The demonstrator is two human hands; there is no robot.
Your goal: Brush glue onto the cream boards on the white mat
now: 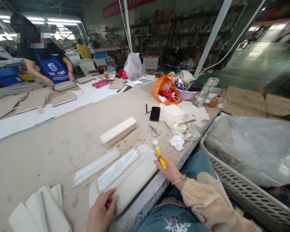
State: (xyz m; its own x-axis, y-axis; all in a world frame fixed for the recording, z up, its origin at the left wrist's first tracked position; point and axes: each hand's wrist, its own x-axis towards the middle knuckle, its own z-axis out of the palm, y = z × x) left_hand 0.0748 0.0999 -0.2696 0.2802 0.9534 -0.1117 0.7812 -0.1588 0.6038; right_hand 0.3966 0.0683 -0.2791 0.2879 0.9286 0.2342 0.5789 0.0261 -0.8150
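My right hand [168, 169] is closed round a yellow-handled brush [159, 154], its bristles pointing up and away from me. My left hand [101, 212] rests with fingers together on the near end of a long cream rounded board [135, 182] that lies on a white sheet at the table's near edge. Two similar boards, wet with shiny white glue, lie just left of it: one [117, 169] touching it, another [96, 166] further left. A stack of plain cream boards [118, 131] sits behind them.
Scissors [155, 130], a black phone [155, 113], a glue bowl with a stick [180, 126], crumpled tissue [177, 141], an orange bag [164, 88] and a bottle [205, 91] stand at the right. White pieces [42, 211] lie near left. A person in a blue apron [52, 69] works across the table. A slatted crate [246, 183] stands beside me.
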